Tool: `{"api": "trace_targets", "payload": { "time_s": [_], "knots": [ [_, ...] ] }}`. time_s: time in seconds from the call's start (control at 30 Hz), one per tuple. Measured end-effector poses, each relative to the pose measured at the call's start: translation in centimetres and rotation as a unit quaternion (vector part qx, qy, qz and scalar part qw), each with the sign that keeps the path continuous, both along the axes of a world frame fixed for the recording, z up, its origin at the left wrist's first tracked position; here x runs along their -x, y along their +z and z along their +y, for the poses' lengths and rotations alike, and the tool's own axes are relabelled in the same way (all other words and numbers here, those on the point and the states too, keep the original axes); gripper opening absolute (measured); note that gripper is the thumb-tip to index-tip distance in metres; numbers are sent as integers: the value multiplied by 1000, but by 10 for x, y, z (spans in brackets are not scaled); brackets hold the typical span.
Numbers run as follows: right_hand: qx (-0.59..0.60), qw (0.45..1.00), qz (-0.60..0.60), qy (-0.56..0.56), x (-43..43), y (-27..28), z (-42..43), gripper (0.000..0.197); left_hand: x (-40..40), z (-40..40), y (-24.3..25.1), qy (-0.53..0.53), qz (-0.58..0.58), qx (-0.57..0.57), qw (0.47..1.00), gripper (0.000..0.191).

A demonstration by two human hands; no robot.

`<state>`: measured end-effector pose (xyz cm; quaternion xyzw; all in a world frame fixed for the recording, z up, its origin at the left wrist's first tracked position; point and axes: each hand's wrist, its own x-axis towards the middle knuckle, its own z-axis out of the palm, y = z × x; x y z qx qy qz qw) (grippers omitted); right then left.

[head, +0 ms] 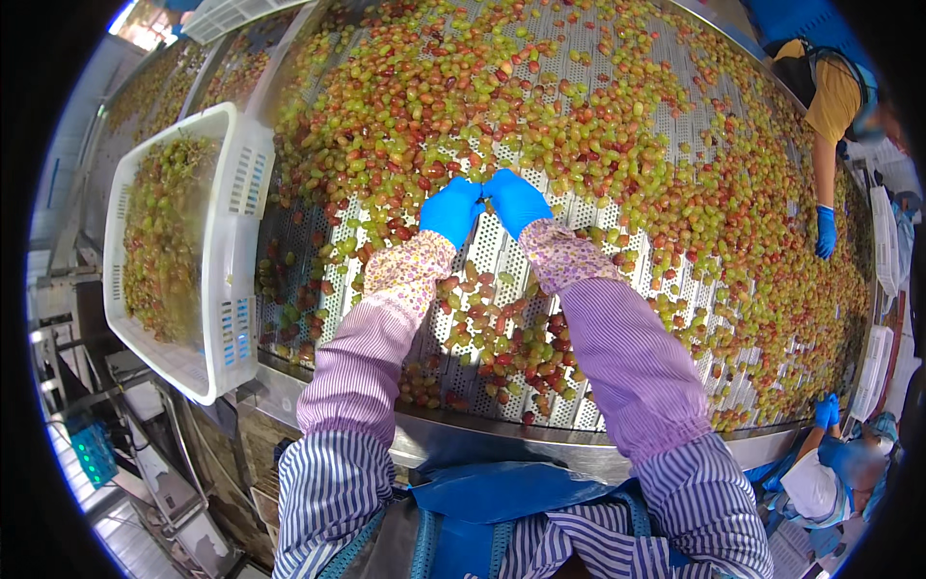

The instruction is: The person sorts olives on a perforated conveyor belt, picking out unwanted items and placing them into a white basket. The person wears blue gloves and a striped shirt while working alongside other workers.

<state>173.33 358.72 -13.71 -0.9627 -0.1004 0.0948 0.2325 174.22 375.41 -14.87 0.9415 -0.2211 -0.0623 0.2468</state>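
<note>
Red and green grapes (593, 137) lie spread over a perforated metal conveyor (579, 214). My left hand (451, 210), in a blue glove, is over the grapes near the middle of the belt, its fingers bent inward. My right hand (515, 203), gloved in the same blue, meets it at the fingertips. Something small and dark shows between the two hands, too small to name. Whether either hand grips it cannot be told. More loose grapes (499, 326) lie between my forearms. Patterned cuffs and purple striped sleeves cover my arms.
A white plastic crate (217, 289) with grapes and stems stands at the left edge. A metal rim (506, 439) runs before me. Across the belt, a co-worker's gloved hand (825, 231) hangs over the grapes; another person (825, 470) works at the lower right. White crates (872, 369) stand at the far right.
</note>
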Motion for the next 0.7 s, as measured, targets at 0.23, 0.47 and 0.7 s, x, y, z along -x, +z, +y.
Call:
{"api": "trace_targets", "payload": {
  "time_s": [0.23, 0.47, 0.7],
  "knots": [
    [-58, 995, 73, -28, 64, 13, -25, 20, 31, 1, -8, 3, -56, 33, 998, 20],
    [-126, 991, -5, -39, 29, 36, -26, 26, 113, 13, 18, 279, 491, 626, 539, 19],
    [90, 992, 50, -70, -53, 5, 7, 31, -31, 57, 25, 133, 15, 335, 933, 29]
  ]
}}
